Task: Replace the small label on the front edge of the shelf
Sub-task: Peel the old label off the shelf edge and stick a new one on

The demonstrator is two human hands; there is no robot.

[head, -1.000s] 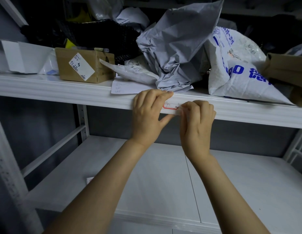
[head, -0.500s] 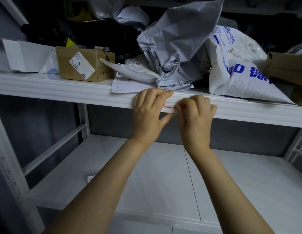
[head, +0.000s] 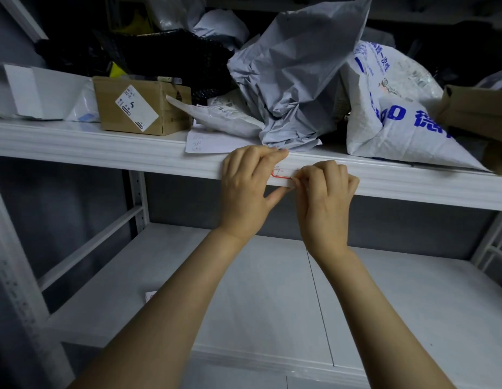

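Observation:
A small white label with a red border [head: 281, 173] sits on the white front edge of the upper shelf [head: 104, 153]. My left hand [head: 245, 189] grips that edge at the label's left end, fingers curled over the top and thumb under the lip, hiding part of the label. My right hand [head: 325, 197] has its fingers curled and pinches the label's right end, whose lower edge stands slightly off the shelf. Only the middle strip of the label shows between the hands.
The upper shelf carries a cardboard box [head: 140, 108], a crumpled grey mailer bag [head: 294, 88], a white bag with blue print [head: 398, 116], a loose paper slip [head: 205, 141] and a brown box [head: 477, 113]. A small red-and-white scrap [head: 150, 296] lies on the lower shelf [head: 384, 304].
My right hand has crept a little to the left along the label. My left hand keeps its grip on the shelf edge.

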